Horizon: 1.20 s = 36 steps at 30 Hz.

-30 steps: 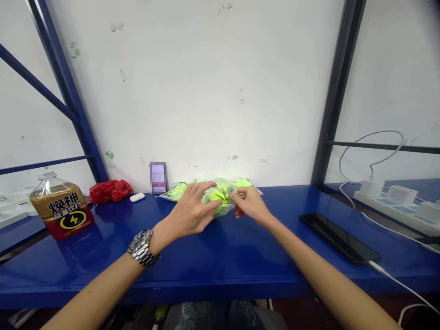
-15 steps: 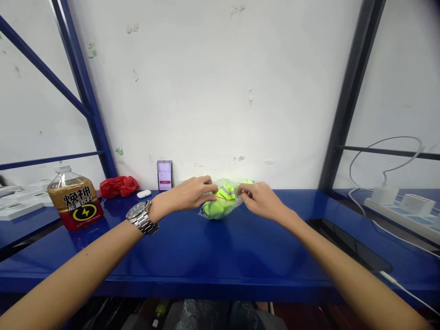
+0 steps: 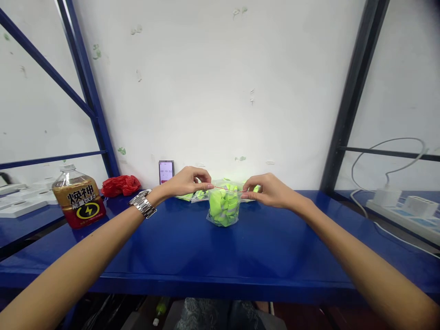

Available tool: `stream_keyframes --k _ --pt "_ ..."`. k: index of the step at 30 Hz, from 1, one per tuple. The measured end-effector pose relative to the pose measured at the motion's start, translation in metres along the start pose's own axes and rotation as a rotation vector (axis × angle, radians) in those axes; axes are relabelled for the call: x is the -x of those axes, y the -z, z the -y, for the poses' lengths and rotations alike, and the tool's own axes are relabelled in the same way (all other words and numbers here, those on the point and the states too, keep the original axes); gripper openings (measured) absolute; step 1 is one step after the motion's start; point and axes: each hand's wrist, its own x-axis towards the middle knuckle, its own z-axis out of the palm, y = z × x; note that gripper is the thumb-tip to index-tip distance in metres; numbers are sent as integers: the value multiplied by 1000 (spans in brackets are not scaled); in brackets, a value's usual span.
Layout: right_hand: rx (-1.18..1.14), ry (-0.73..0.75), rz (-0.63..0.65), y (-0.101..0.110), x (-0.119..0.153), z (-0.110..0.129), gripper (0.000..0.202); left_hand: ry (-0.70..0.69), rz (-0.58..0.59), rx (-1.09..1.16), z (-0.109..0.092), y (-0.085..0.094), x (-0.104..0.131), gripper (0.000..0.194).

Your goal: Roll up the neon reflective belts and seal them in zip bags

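Note:
A clear zip bag [image 3: 224,215] with a red line along its top edge hangs upright over the blue table. Folded neon-yellow fabric with pale reflective strips [image 3: 225,201] fills it. My left hand [image 3: 190,181], closed in a pinch, grips the top left corner of the bag. At the top right corner, my right hand [image 3: 267,189] pinches the same edge between thumb and fingers. More bagged neon-yellow fabric [image 3: 185,197] lies behind, near the wall, partly hidden by my hands and the bag.
Standing on the blue table [image 3: 192,256] at left is a large drink bottle [image 3: 79,197], with a crumpled red plastic bag [image 3: 121,185] behind it. A phone showing a timer [image 3: 166,171] leans on the wall. At right are a power strip with chargers [image 3: 405,206] and white cables.
The bag has gone from lying tilted to hanging upright, its filled front now facing me. Both hands have shifted slightly, keeping hold of the top edge.

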Motion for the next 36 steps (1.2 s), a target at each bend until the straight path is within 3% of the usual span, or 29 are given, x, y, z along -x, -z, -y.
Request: stream_keyframes --k 4,9,15,20,25,30,36 --pt "-68 -21 -193 -6 -1 -12 31 -28 -92 18 1 -9 -2 27" --pt "-232 -38 -311 -16 3 -21 30 -134 -199 -238 0 -23 -3 17" --pt "-82 51 -474 -29 1 -35 26 -254 -244 -446 12 -38 -6 12" --pt "206 68 -420 -37 1 -40 22 -225 -209 -407 23 -46 -6 13" --pt "196 27 -353 -36 3 -32 23 -90 -176 -253 14 -44 -2 26" --pt "174 66 -321 -32 4 -25 18 -55 -119 -316 4 -34 -1 13" --pt "284 114 -344 -30 1 -30 11 -60 -194 -378 8 -33 -6 7"
